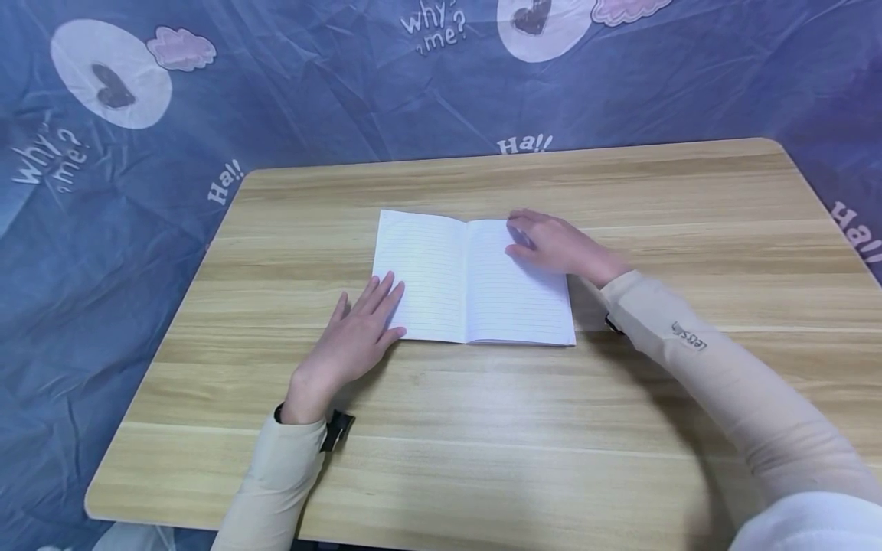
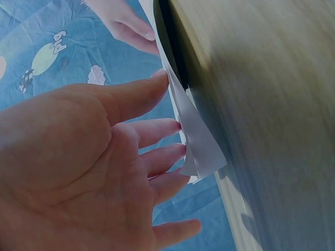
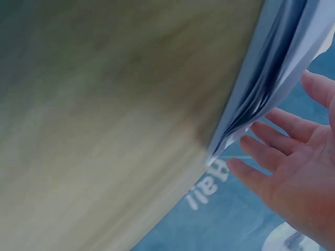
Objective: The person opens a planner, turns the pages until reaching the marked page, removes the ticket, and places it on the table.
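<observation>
An open notebook (image 1: 430,268) with lined white pages lies flat on the wooden table (image 1: 482,451) in the head view. At its lower left corner my left hand (image 1: 354,333) rests with fingers extended over the page edge. My right hand (image 1: 554,243) is over the upper right part of the right page, fingers slightly bent. In the left wrist view, fingertips touch the page edges (image 2: 196,136), which lift a little off the table. Several page edges (image 3: 267,78) fan apart in the right wrist view, beside the loosely spread fingers.
A blue cloth (image 1: 310,92) with white lettering and cartoon shapes hangs behind the table and drops beside its left edge. Both forearms wear beige sleeves, and a black strap (image 1: 337,430) shows at the left wrist.
</observation>
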Demonstrator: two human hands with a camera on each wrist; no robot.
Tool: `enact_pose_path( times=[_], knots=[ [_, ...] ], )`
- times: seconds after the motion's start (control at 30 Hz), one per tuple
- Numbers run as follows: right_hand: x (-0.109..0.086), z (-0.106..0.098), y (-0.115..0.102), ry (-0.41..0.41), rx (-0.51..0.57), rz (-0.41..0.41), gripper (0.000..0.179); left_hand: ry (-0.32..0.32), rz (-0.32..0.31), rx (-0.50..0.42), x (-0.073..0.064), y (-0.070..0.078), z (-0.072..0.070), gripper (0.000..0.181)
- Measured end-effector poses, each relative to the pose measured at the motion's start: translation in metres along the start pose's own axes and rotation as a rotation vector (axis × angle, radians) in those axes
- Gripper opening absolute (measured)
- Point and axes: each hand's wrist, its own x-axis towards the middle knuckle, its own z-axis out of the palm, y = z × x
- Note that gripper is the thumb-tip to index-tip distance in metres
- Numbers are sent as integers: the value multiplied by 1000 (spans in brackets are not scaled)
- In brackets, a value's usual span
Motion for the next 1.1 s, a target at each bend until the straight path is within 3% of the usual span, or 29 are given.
enact_pose_path(
  times=[0.27,0.47,0.77,1.1],
  knots=[
    [5,-6,18,-24,71,106,55,-3,-4,-2,1,1,-1,67],
    [9,-6,22,-25,107,128,51,-7,-9,-2,1,2,-1,67],
    [7,-14,21,38,138,141,44,-2,-9,-2,2,2,0,67],
    [1,-24,32,141,293,290,24,-3,-16,-3,5,4,0,66]
  ],
)
